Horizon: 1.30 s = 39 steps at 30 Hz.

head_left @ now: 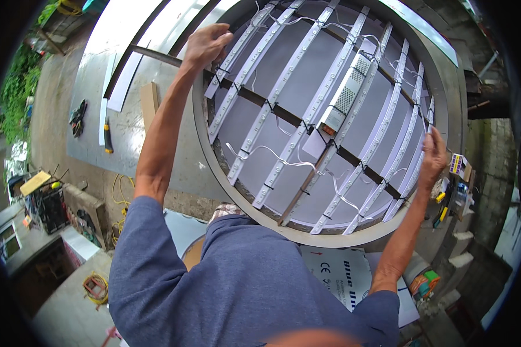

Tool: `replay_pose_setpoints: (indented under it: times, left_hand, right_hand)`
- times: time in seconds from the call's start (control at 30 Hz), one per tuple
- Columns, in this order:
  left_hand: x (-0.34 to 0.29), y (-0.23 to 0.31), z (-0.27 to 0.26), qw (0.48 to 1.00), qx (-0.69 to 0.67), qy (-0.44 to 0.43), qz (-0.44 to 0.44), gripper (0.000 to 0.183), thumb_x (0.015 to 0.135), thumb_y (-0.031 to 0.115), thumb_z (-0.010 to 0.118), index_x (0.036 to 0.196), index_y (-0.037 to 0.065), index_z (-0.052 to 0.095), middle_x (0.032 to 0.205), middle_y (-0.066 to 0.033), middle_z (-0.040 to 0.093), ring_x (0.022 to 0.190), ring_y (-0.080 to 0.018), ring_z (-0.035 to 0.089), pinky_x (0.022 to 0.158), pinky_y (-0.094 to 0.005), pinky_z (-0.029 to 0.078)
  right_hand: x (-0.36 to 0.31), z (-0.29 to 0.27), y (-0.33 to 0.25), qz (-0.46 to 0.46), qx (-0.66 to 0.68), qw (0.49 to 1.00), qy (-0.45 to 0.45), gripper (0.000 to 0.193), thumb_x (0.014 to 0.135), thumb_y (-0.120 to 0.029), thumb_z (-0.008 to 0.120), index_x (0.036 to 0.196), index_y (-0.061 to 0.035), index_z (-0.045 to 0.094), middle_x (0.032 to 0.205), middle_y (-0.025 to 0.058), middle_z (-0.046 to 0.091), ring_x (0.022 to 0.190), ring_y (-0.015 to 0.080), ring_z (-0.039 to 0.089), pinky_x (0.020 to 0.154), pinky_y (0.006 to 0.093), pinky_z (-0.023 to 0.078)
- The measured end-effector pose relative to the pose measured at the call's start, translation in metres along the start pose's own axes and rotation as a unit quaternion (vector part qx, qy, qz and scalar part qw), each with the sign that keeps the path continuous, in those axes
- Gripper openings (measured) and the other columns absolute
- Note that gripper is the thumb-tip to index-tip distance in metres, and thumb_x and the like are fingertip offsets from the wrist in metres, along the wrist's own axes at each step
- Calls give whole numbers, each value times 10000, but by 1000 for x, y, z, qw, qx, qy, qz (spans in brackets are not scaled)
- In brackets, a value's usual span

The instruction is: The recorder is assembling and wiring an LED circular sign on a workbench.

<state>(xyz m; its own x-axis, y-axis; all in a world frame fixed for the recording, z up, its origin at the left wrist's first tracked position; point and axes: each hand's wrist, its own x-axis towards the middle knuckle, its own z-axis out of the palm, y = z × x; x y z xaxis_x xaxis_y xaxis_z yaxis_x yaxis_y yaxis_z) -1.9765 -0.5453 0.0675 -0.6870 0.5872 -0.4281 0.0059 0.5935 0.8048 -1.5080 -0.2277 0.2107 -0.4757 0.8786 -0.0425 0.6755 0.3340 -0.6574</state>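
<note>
- Strips dotted with lights [287, 79] are tied across dark bars [289, 117] inside the round frame [330, 237].
- Perforated metal box [347, 92] is mounted near the frame's centre.
- Left hand [207, 46] is held at the frame's upper-left rim, fingers curled; whether anything is grasped cannot be told.
- Right hand [433, 159] is placed at the frame's right rim, fingers bent; its grip cannot be told.

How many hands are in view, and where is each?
2: the left hand at the upper left of the round frame, the right hand at its right side.
</note>
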Motion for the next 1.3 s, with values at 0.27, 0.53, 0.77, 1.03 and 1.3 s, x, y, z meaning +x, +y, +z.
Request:
replay_pose_setpoints:
  times: [0.27, 0.53, 0.77, 1.03, 1.3]
  left_hand:
    - [120, -2, 25, 996, -57, -64, 21, 564, 906, 284, 718, 1293, -99, 573, 978, -184, 725, 619, -141, 694, 490, -255, 551]
    - [163, -16, 24, 985, -90, -136, 58, 285, 919, 251, 712, 1120, 49, 722, 811, -36, 707, 558, -81, 623, 502, -243, 500]
    - [172, -47, 13, 972, -194, -110, 71, 170, 971, 139, 612, 1032, -13, 653, 844, -59, 735, 555, -67, 613, 470, -224, 475]
    - [168, -71, 8, 951, -274, -128, 70, 147, 990, 116, 588, 1031, -10, 651, 904, -70, 733, 580, -70, 615, 478, -218, 482]
    - [159, -85, 4, 948, -271, -146, 85, 154, 976, 167, 630, 1018, 31, 690, 863, -39, 723, 626, -68, 642, 514, -223, 500]
  right_hand:
    - [-34, 163, -161, -41, 61, 989, -125, 204, 924, -58, 644, 1114, -47, 718, 930, 46, 692, 787, 96, 641, 685, 245, 510]
    - [47, 298, -211, -27, 36, 976, -211, 225, 934, -61, 598, 1131, -31, 703, 933, 80, 702, 746, 136, 693, 650, 266, 573]
    - [94, 384, -207, 56, 70, 969, -230, 253, 944, -51, 568, 1159, -4, 692, 953, 89, 724, 727, 138, 716, 584, 233, 579]
    - [109, 432, -214, 47, 84, 965, -245, 297, 956, -53, 565, 1236, 5, 641, 1017, 140, 712, 746, 161, 720, 592, 248, 597]
    - [101, 464, -238, 2, 31, 970, -240, 292, 949, -180, 605, 1157, 11, 680, 886, 115, 726, 674, 149, 716, 548, 251, 560]
